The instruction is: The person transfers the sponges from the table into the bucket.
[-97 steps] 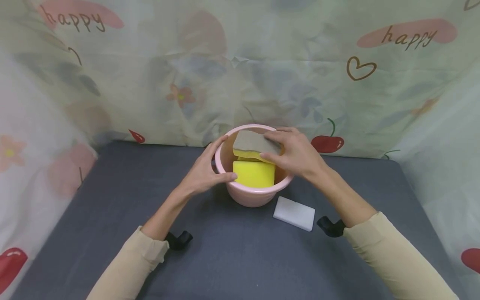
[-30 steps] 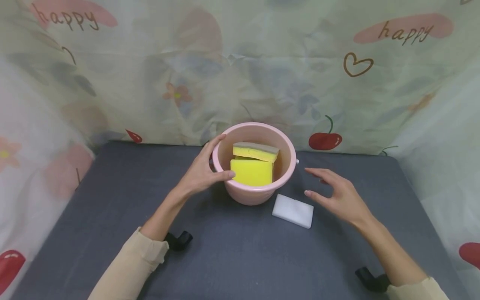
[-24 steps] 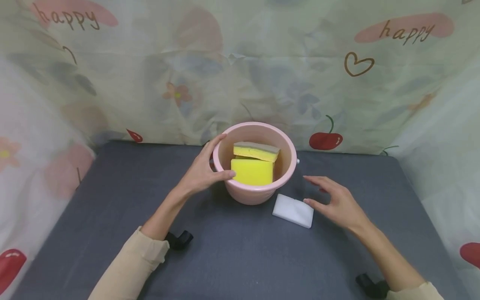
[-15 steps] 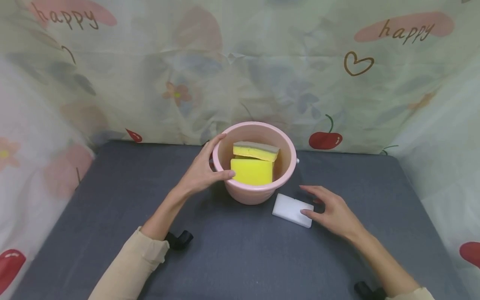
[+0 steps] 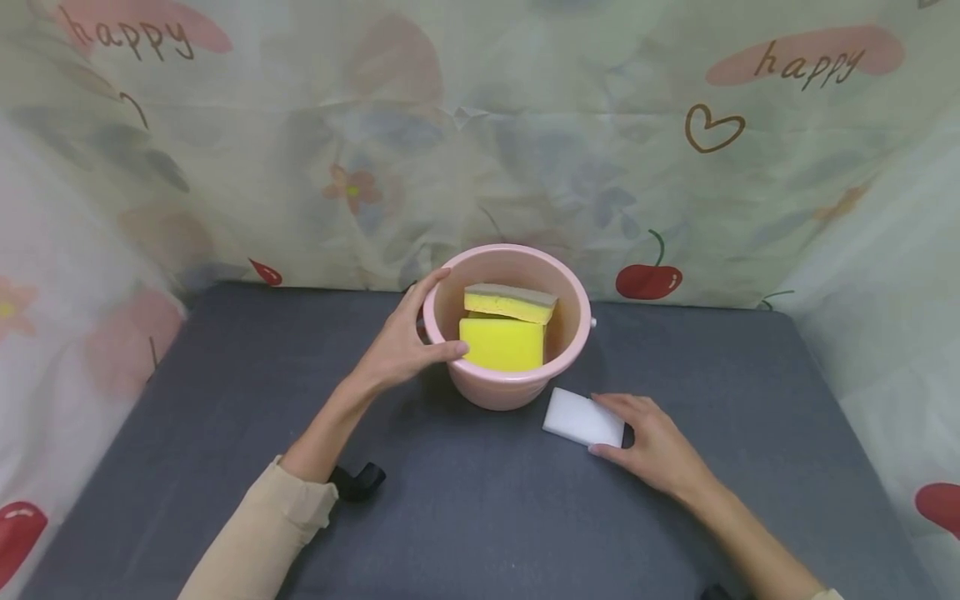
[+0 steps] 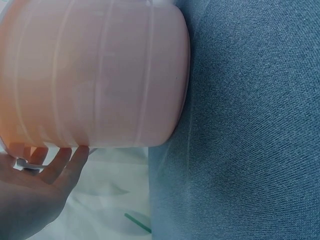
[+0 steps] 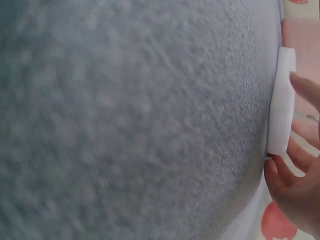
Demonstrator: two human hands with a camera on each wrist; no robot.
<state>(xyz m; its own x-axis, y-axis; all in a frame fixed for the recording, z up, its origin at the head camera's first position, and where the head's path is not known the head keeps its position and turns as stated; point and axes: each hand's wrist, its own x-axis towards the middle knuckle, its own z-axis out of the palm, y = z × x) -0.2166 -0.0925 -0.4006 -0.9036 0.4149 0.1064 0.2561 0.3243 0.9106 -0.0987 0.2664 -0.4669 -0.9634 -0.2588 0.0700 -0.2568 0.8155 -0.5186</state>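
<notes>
A pink bucket [image 5: 501, 395] stands upright on the dark table. My left hand [image 5: 397, 343] grips its left rim, thumb over the edge and fingers against the outer wall, as the left wrist view shows for the fingers [image 6: 70, 167]. Inside lie yellow sponges: one [image 5: 501, 344] leans at the front with its yellow face showing, and a grey-topped one [image 5: 512, 302] rests tilted behind it. A flat white sponge [image 5: 581, 417] lies on the table at the bucket's front right. My right hand [image 5: 652, 442] pinches its right end, thumb at the near edge, fingers at the far edge.
The dark cloth-covered table [image 5: 465, 517] spreads around the bucket. A printed curtain [image 5: 525, 150] hangs close behind it and along both sides. A small pin [image 5: 593, 323] sticks out of the bucket's right side. A black wrist mount [image 5: 358, 482] shows by the left sleeve.
My right hand has let go of the grey-topped sponge inside the bucket, come out to the right, and moved down onto the white sponge. My left hand has stayed on the rim.
</notes>
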